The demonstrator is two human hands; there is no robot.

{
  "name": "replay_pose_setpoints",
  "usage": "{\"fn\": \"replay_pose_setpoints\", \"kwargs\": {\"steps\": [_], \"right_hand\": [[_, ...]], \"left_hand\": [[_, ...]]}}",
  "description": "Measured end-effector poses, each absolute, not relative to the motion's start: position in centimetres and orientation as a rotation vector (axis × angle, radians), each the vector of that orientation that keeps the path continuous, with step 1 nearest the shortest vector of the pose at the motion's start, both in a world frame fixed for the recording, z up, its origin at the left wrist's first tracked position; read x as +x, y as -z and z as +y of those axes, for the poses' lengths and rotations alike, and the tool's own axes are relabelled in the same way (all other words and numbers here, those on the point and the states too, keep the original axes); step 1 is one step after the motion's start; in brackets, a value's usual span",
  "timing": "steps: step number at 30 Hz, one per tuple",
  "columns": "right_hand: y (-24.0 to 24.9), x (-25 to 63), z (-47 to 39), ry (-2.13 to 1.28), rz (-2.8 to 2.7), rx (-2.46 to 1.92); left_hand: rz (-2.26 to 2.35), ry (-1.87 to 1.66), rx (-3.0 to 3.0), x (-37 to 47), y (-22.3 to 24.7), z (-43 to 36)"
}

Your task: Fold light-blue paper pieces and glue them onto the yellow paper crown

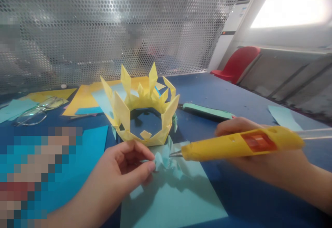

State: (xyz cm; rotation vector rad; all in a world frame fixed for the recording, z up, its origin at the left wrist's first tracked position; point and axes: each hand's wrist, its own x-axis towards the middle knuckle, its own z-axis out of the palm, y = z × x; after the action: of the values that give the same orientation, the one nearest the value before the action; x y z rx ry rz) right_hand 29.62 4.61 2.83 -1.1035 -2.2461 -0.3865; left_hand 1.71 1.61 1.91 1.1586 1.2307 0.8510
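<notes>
Between the thumb and fingers of my left hand (127,169) is a small pale-blue paper piece (166,159) with several pointed parts. My right hand (259,162) is wrapped round a yellow hot glue gun (223,145); its metal nozzle touches or nearly touches the paper piece. A clear glue stick (317,133) juts from the gun's back end. Under both lies a pale-blue paper sheet (176,200). Just behind my left hand stands a yellow folded-paper crown (121,110) with tall points. Some of the fingers of my right hand are hidden by the gun.
A green-handled cutter (207,111) lies behind my right hand. Eyeglasses (38,112) rest at the left near yellow and orange papers (83,98). A blue sheet (85,165) lies left. Perforated metal panel (103,31) bounds the back; a red chair (240,64) stands beyond the table.
</notes>
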Motion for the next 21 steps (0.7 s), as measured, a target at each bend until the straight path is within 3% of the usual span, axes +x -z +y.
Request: {"fn": "replay_pose_setpoints", "kwargs": {"steps": [21], "right_hand": [[-2.77, 29.61, 4.75, 0.472, -2.239, -1.088]], "left_hand": [[1.277, -0.91, 1.079, 2.26, -2.51, 1.06]]}}
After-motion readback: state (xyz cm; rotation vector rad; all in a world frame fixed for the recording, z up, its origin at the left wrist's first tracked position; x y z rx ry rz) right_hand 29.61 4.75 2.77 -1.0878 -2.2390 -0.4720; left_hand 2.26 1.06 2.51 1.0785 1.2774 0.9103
